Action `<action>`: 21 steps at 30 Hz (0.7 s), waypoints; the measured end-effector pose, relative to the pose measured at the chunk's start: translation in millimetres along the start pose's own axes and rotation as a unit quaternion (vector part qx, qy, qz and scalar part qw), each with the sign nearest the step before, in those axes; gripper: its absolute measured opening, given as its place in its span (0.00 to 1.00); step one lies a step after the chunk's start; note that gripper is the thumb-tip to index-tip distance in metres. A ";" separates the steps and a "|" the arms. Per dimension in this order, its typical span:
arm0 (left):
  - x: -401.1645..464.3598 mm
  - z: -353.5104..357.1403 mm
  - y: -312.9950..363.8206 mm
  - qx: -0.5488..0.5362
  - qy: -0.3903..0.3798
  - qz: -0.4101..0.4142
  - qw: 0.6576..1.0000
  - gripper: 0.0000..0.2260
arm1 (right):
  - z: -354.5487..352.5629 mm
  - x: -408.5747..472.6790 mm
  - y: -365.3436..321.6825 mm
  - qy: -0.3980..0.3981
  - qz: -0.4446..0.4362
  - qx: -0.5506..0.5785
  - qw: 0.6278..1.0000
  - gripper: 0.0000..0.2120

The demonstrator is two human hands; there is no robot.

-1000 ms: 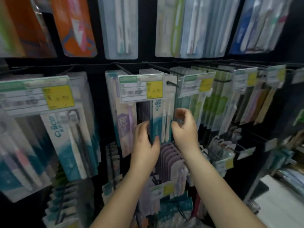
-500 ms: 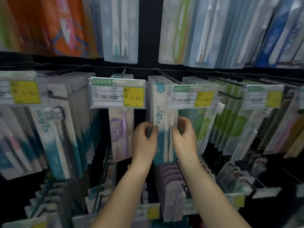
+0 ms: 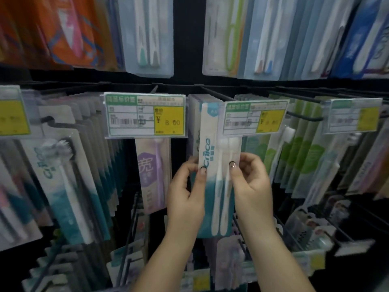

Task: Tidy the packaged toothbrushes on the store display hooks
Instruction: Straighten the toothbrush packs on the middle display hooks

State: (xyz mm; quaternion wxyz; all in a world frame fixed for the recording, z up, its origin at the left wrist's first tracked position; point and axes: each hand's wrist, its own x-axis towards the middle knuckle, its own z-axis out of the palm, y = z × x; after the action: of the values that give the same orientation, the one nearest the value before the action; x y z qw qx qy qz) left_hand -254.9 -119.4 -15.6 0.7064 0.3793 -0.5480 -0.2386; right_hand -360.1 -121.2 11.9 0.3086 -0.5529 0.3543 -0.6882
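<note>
A white and teal toothbrush pack (image 3: 219, 186) with two white brushes hangs at the front of a row on a black display hook (image 3: 212, 94) in the middle of the rack. My left hand (image 3: 186, 194) pinches its left edge, thumb on the front. My right hand (image 3: 251, 186) pinches its right edge the same way. More packs of the same kind hang behind it. A purple toothbrush pack (image 3: 152, 173) hangs on the hook to the left.
Price tags (image 3: 145, 114) stand at the hook ends. Green packs (image 3: 303, 157) fill the hooks to the right, teal and white packs (image 3: 63, 186) those to the left. Larger packs (image 3: 147, 36) hang on the row above. Lower hooks (image 3: 248, 239) jut out under my wrists.
The camera has come closer to the rack and centred on the middle hook. Both hands have closed in on the front white and teal pack, which now hangs square between them.
</note>
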 end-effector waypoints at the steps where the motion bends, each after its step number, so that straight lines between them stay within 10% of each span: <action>1: -3.9 -0.7 4.9 -0.005 -0.004 -0.002 1.000 0.06 | -0.8 -1.9 -2.1 0.000 0.006 0.004 1.000 0.05; 21: -29.9 -5.3 34.2 -0.012 0.010 -0.016 1.000 0.11 | -8.1 -24.2 -19.4 -0.024 0.006 0.072 0.997 0.04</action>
State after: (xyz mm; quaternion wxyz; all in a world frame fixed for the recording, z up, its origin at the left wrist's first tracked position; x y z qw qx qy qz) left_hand -261.1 -75.0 -6.7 0.7120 0.3822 -0.5321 -0.2529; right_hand -363.9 -89.4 13.8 0.3600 -0.5434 0.2998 -0.6966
